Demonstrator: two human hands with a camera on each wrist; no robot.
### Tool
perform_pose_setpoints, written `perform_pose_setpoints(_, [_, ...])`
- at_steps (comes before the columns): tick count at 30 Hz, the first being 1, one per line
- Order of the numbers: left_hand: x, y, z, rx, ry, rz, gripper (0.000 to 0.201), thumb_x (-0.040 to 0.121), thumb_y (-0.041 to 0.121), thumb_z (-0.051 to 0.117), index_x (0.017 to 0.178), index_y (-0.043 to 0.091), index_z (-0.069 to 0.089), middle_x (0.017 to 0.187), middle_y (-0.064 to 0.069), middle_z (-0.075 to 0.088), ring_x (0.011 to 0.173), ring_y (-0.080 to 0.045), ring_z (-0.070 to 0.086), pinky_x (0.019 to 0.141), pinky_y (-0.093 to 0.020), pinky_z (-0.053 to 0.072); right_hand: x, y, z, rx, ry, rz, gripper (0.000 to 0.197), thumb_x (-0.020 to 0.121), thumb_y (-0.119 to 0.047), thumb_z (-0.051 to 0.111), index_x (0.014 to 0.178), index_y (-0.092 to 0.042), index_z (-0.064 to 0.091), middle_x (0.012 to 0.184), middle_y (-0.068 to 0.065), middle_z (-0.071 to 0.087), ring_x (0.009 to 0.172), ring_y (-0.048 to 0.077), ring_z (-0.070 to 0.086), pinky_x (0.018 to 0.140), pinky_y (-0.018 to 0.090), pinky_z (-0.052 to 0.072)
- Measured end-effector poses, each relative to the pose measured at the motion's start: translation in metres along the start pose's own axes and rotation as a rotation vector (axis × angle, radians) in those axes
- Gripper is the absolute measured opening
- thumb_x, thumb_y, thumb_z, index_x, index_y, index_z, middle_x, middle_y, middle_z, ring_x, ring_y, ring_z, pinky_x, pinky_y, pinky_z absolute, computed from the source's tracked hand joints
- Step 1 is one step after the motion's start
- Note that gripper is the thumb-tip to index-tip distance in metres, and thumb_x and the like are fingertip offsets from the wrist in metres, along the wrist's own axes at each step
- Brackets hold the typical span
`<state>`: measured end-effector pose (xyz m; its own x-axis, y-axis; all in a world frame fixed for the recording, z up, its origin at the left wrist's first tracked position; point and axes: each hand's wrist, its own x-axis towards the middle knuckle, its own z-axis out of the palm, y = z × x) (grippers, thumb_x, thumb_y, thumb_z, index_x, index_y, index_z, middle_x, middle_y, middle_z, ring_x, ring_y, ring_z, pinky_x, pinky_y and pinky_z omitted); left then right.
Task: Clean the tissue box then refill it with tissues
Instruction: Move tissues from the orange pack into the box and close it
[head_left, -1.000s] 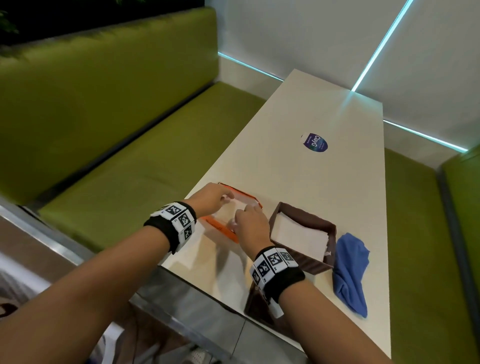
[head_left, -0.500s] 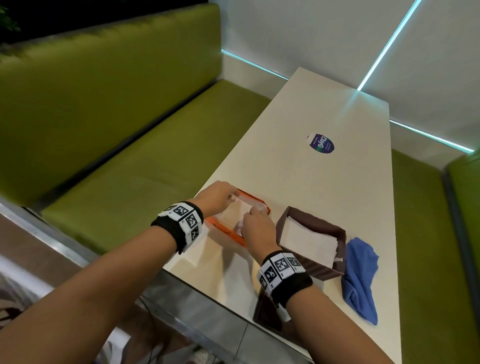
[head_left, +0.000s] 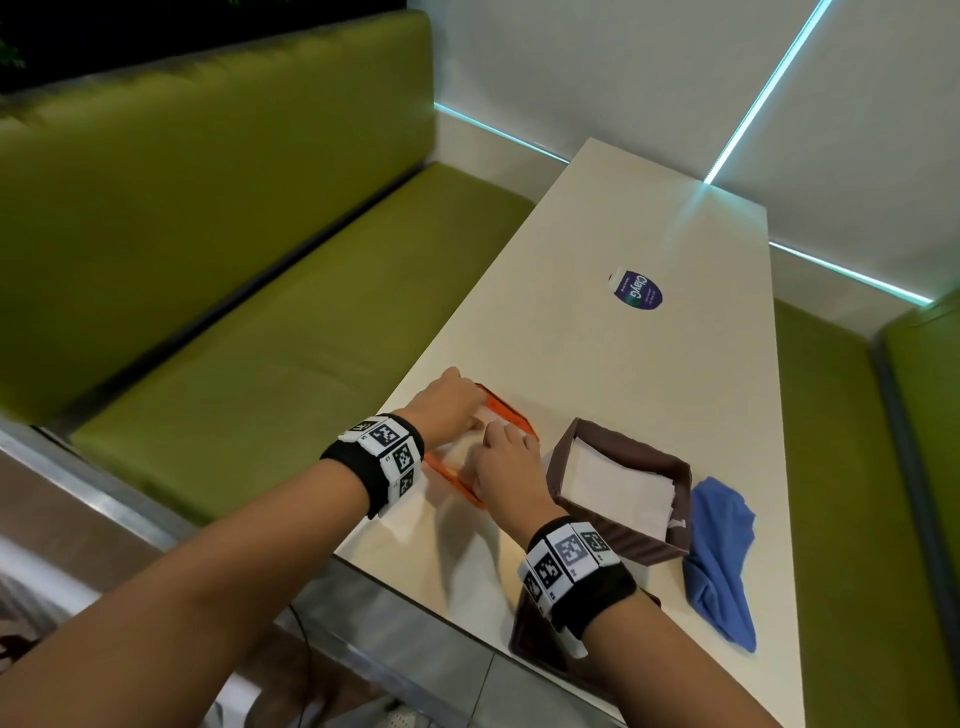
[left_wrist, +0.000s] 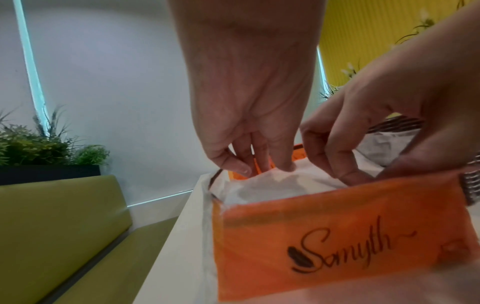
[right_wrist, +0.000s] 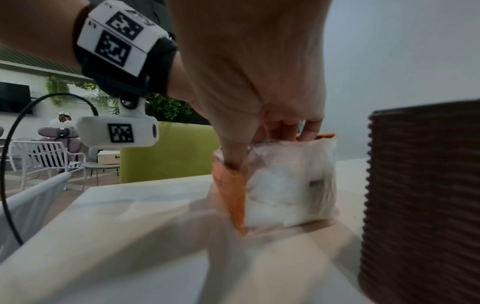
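Note:
An orange plastic tissue packet lies on the white table near its left edge. My left hand pinches the packet's far end, fingertips on the white tissues inside. My right hand reaches into the packet from the near side, its thumb and fingers curled round the tissue stack. To the right, the brown ribbed tissue box stands open with white tissues in it. Its brown lid lies at the front edge under my right wrist.
A crumpled blue cloth lies right of the box. A round purple sticker sits mid-table. Green bench seats run along both long sides, and a white wall closes the far end.
Both hands stay on the orange packet, and the right fingers have dug a little deeper among the tissues. The box, lid and cloth have not moved.

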<state>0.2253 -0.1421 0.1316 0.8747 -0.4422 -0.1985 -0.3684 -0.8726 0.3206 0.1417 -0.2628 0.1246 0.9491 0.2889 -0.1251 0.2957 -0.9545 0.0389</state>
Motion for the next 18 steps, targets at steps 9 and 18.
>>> perform_pose_setpoints(9, [0.009,0.012,0.004,0.311,-0.14,0.084,0.024,0.086,0.018,0.066,0.109,0.013,0.062,0.119,-0.004,0.061,0.122,-0.028,0.04,0.097,-0.034,0.043,0.005,0.018,0.002,0.118,0.035,0.063,0.028,0.086,0.002,0.047,0.112,-0.007,0.055,0.117,0.012,0.051,0.113,0.03,0.047,0.093,0.035,0.039])
perform_pose_setpoints(18, [0.021,0.027,0.0,0.453,-0.213,0.039,0.028,0.095,0.024,0.049,0.121,0.02,0.058,0.127,-0.001,0.058,0.128,-0.027,0.035,0.095,-0.033,0.04,0.035,0.016,-0.008,0.25,-0.148,0.179,0.03,0.085,-0.013,0.059,0.113,-0.005,0.05,0.118,0.014,0.06,0.112,0.031,0.058,0.092,0.037,0.047])
